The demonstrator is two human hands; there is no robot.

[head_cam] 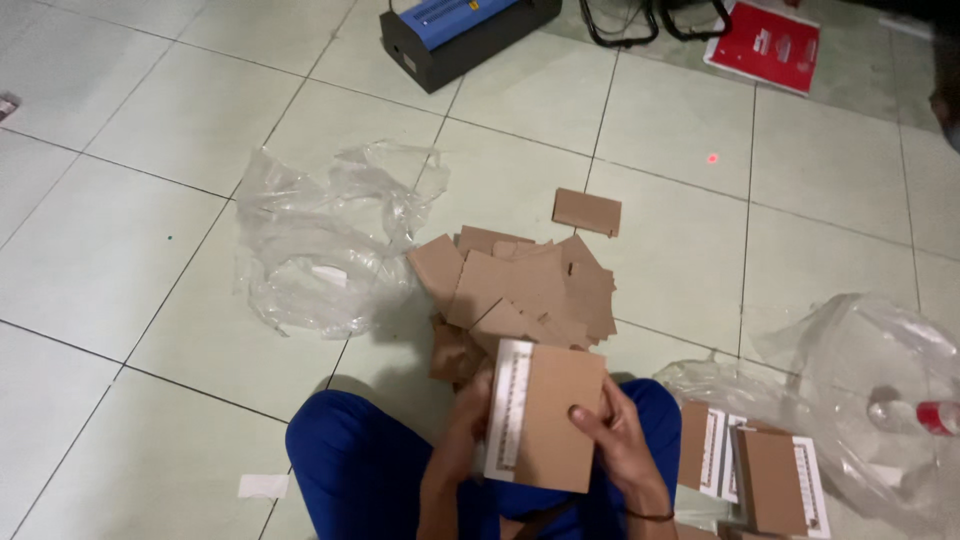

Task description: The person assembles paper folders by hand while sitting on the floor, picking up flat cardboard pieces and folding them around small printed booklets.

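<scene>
Both hands hold one flat brown cardboard piece (545, 415) above the lap of a person seated on the tiled floor (120, 250) in blue trousers (360, 470). The piece stands nearly upright in the frame: its long axis runs from the lap up toward the pile, tilted slightly to the right. A white printed strip runs along its left edge.

The left hand (462, 425) is closed on the left edge. The right hand (622, 435) grips the right edge, thumb pressed on the brown face.

Just beyond the held piece lies one loose pile of cardboard pieces (520, 285); the count cannot be told because they overlap. One separate piece (586, 211) lies beyond the pile.

Two clear plastic bags are in view: one bag (320, 240) left of the pile, and a second bag (860, 380) at the right holding at least two more pieces with white strips.
</scene>
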